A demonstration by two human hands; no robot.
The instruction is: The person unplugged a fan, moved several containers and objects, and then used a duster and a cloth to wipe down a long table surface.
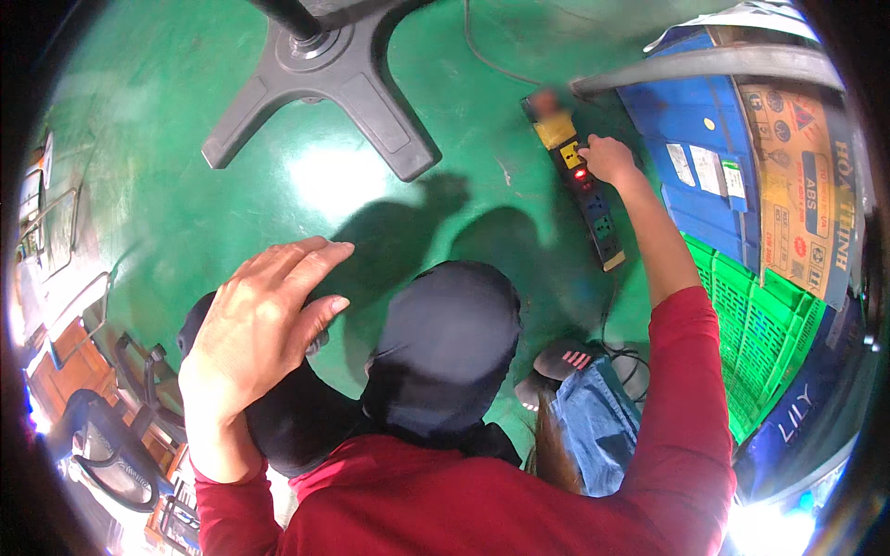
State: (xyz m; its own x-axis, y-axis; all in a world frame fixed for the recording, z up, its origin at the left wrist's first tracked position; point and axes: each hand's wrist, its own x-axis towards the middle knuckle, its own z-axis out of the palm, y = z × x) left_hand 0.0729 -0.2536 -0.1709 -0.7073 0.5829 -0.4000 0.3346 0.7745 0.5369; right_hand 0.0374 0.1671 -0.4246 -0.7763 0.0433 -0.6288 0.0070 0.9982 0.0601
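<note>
A long power strip (584, 185) lies on the green floor ahead and to the right, with yellow, blue and green sockets and a small red light glowing. Over it reaches my right hand (612, 161), its fingers curled and a fingertip at the strip's edge beside a yellow socket, close to the red light. I cannot make out anything held in those fingers. My left hand (269, 320) is raised near my dark-clothed knee (440, 347), palm turned down, thumb apart from the outstretched fingers. It holds nothing.
A grey star-shaped stand base (380, 102) is ahead on the left. Along the right are a blue crate (691, 139), a cardboard box (793, 185) and a green plastic basket (751, 324). Blue denim (598, 426) and striped footwear (563, 360) lie near a dark cable (635, 366). Chairs (111, 449) stand left.
</note>
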